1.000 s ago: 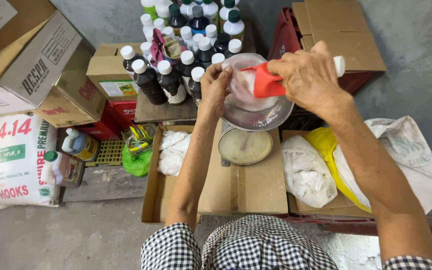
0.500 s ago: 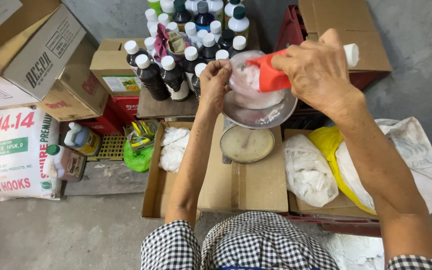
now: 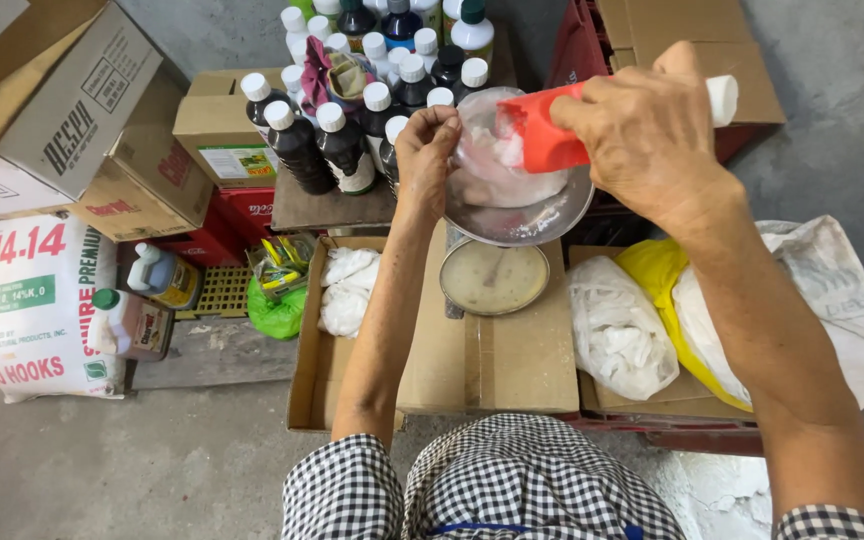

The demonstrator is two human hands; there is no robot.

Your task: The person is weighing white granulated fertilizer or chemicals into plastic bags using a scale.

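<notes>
Scoop (image 3: 542,135), red with a white handle end, sits in my right hand (image 3: 652,140), my fingers wrapped tight around it, its mouth tipped into the clear plastic bag (image 3: 497,165) just left of that hand. My left hand (image 3: 424,150) pinches the bag's rim between fingertips and thumb, holding it open. White granules show inside the bag, which rests in the round metal pan (image 3: 527,222) of the scale right under both hands. Below the pan, nearer to me, is the scale's round dial (image 3: 493,277), standing on a flat cardboard box (image 3: 492,360). Beyond my left hand stand dark bottles with white caps (image 3: 337,140). Under my right forearm lie a filled white plastic bag (image 3: 617,330), a yellow bag (image 3: 657,285) and a big pale sack (image 3: 822,310). Under my left forearm, white bags sit in an open carton (image 3: 344,295). Far left of my left hand are a printed sack (image 3: 32,310) and stacked cartons (image 3: 62,110)
</notes>
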